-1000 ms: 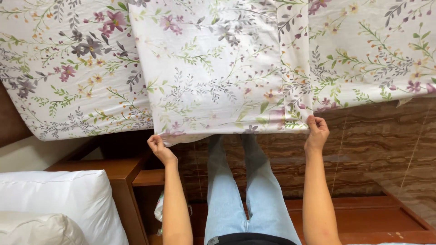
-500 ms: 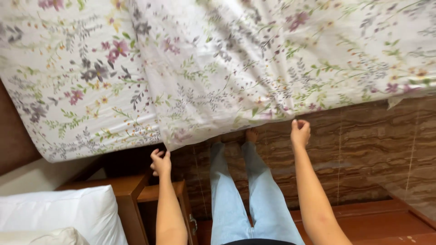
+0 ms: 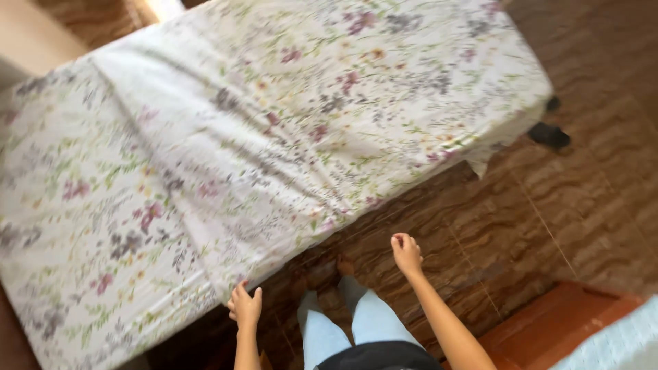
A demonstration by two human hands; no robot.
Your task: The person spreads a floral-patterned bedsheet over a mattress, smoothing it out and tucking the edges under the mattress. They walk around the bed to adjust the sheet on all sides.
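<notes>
The sheet (image 3: 226,151) fills the left and middle of my view: white cloth printed with small pink, purple and green flowers, spread over a bed that runs slantwise from lower left to upper right. A long fold ridge crosses it from the upper left down toward the near edge. The cloth hangs over the near side and wraps the far right corner, where a small flap droops toward the floor.

My left hand (image 3: 245,305) is at the sheet's near edge, low in the view. Its fingers are loosely curled and partly spread, fingertips up against the hanging hem. I cannot tell whether they are pinching cloth or only touching it.

Between my arms are my legs (image 3: 343,322) in pale blue jeans, feet on the floor just beside the bed's edge.

My right hand (image 3: 406,251) is closed into a loose fist, fingers pressed together, held in the air over the floor (image 3: 521,226). It is near the sheet's edge but apart from it, and I see nothing in it.

The floor is brown, wavy-grained tile. A dark bed foot (image 3: 548,135) shows below the right corner. At lower right there is an orange-red wooden edge (image 3: 555,322).
</notes>
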